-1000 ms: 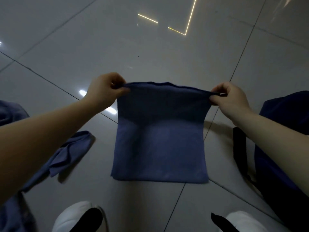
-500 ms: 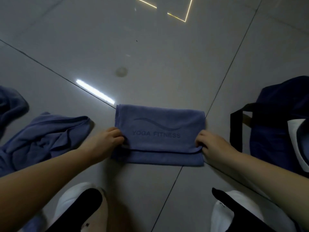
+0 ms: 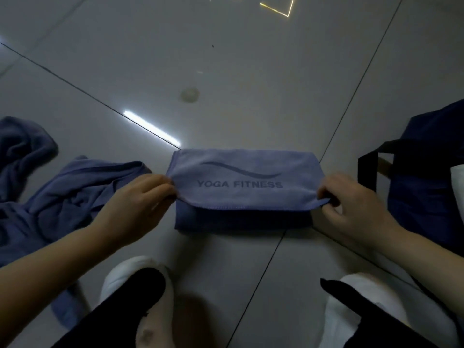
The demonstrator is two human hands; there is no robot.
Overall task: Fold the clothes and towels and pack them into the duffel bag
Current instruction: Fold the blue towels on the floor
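Observation:
A blue towel [image 3: 241, 182] printed "YOGA FITNESS" lies folded on the tiled floor in front of me, its top flap doubled toward me. My left hand [image 3: 135, 204] pinches the flap's left corner. My right hand [image 3: 351, 204] pinches the right corner, which is lifted a little off the layer below. The dark blue duffel bag [image 3: 431, 187] with a black strap [image 3: 366, 167] stands at the right edge, partly cut off by the frame.
A crumpled pile of blue cloth [image 3: 57, 194] lies on the floor at the left, close to my left forearm. My two white shoes [image 3: 130, 280] and dark trouser legs fill the bottom. Bare glossy tiles [image 3: 251, 84] stretch beyond the towel.
One second ago both hands held the towel up hanging by its top edge. It now lies folded on the floor, and both hands pinch the corners of the flap nearest me.

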